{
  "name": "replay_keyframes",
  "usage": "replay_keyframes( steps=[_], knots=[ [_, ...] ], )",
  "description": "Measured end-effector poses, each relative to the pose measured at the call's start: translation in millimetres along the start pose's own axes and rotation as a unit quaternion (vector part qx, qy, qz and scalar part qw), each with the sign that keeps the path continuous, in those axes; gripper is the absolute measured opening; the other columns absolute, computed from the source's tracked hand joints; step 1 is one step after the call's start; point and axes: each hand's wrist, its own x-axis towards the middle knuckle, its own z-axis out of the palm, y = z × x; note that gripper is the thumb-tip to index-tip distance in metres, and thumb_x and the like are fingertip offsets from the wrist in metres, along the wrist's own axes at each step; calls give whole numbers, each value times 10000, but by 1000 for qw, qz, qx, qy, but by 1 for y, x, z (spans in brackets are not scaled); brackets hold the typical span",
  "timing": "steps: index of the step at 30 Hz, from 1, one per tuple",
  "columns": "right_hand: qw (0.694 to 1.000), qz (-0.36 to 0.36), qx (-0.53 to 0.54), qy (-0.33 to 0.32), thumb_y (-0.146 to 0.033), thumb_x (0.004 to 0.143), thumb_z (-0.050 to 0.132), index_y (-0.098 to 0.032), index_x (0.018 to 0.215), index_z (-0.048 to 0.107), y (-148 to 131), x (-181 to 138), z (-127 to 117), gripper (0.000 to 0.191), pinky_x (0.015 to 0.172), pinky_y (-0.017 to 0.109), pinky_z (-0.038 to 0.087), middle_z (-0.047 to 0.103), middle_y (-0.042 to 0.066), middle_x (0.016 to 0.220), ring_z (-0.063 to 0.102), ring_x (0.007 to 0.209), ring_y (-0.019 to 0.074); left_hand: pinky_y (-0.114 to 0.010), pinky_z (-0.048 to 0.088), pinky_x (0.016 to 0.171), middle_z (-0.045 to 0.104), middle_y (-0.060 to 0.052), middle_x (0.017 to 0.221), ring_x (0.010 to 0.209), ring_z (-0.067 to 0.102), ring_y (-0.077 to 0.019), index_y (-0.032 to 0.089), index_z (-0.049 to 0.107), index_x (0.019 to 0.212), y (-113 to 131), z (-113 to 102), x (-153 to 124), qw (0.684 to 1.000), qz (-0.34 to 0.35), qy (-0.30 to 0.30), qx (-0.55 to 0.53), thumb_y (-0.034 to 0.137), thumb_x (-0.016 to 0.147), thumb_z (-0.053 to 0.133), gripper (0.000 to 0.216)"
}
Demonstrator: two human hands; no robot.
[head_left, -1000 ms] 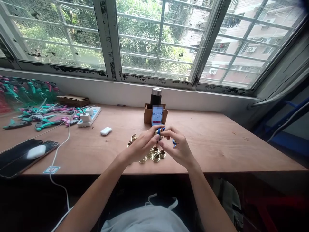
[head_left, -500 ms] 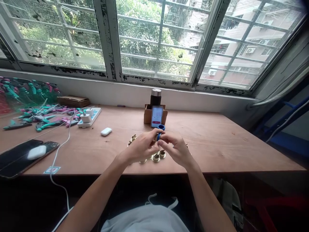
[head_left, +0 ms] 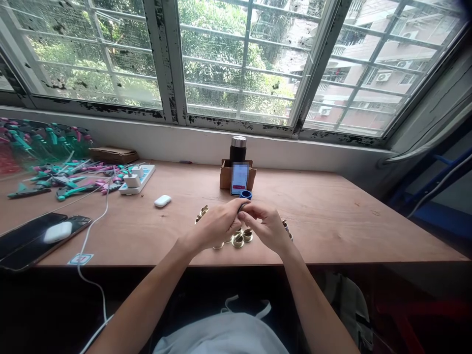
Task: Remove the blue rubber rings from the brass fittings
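Note:
My left hand and my right hand meet above the table, fingertips closed together. Between them they pinch a small ring, mostly covered by the fingers; only a dark curved edge shows now. Just beyond the fingertips is a blue ring-shaped piece. Under and between my hands lie several gold-coloured flanged metal rings. More gold pieces sit beyond my left wrist, and a few small ring-like pieces are partly hidden beside my right hand.
A phone leans on a cardboard box with a black bottle behind. Leftward are a white earbud case, a power strip, piled pliers, dark phones and a white cable. The table's front edge runs below my wrists.
The small ring has turned between my fingers: its blue and gold side showed before, and now a dark edge does. Both hands have stayed nearly in place.

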Motion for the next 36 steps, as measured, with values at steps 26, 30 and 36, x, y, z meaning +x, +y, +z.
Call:
replay_keyframes(
  steps=[26, 30, 36],
  knots=[
    [998, -5, 52, 18, -495, 952, 680, -196, 835, 719, 8, 4, -3, 323, 586, 287, 491, 657, 30, 752, 599, 673, 171, -394, 543, 946, 670, -121, 1346, 1122, 677, -252, 200, 483, 1485, 4, -4, 3, 998, 20, 29, -48, 176, 996, 428, 493],
    [999, -39, 8, 15, -455, 978, 660, -209, 877, 754, 2, 3, -7, 283, 656, 307, 521, 691, 47, 825, 644, 756, 191, -350, 547, 899, 696, -101, 1295, 1044, 685, -222, 235, 444, 1530, 3, -12, -1, 995, 18, 9, -100, 258, 1027, 488, 505],
    [995, -74, -68, 21, -362, 989, 665, -215, 906, 782, -5, 2, -7, 205, 601, 300, 475, 696, 51, 882, 591, 680, 155, -343, 569, 865, 716, -93, 1235, 1013, 706, -211, 244, 394, 1544, 2, -18, -3, 980, -35, -21, -196, 428, 1104, 340, 480]
  ],
)
